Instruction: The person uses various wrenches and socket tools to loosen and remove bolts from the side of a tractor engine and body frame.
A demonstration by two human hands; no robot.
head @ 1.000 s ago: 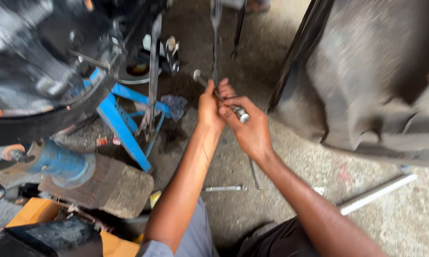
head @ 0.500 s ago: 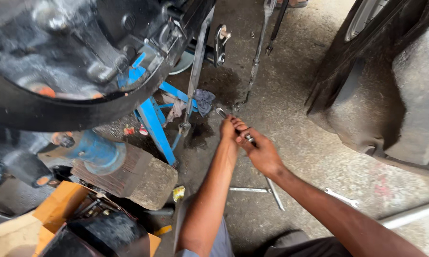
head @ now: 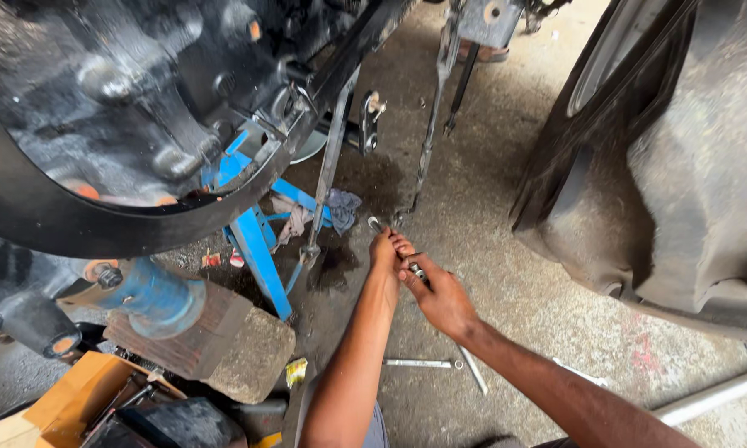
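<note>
Two hands met over the oily floor [head: 506,274] beneath a raised machine: left hand [head: 384,253] closed on a wrench [head: 375,224], right hand [head: 440,294] gripping a small ratchet [head: 417,270]. Both steel tools looked stiff, greasy, best held mid-shaft.
</note>
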